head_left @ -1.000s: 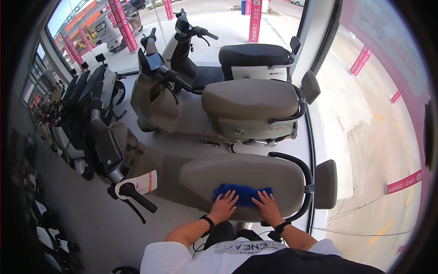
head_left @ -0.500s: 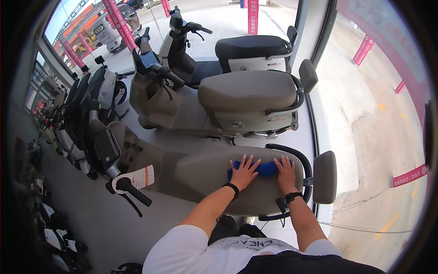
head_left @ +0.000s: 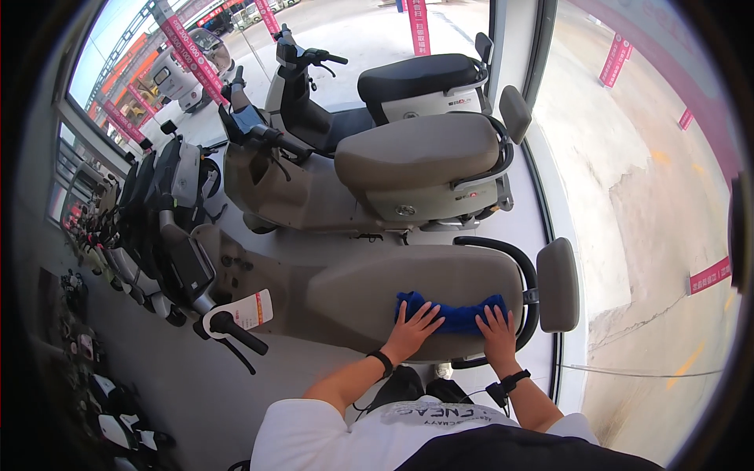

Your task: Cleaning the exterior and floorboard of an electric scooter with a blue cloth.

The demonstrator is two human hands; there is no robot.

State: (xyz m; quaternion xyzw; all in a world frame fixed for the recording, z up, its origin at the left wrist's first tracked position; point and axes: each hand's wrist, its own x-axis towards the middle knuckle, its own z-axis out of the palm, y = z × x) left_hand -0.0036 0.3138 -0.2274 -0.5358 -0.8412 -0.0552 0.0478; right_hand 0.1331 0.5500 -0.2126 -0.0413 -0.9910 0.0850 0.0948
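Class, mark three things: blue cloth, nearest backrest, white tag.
Blue cloth (head_left: 459,319), head view: its middle stretch.
Nearest backrest (head_left: 558,285), head view: centre of its pad.
White tag (head_left: 251,310), head view: its flat face.

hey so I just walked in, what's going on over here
A person has both hands on a blue cloth lying on the grey-brown seat of a scooter. The left hand is at the cloth's left end and the right hand at its right end, near the backrest. A second brown scooter stands just beyond.
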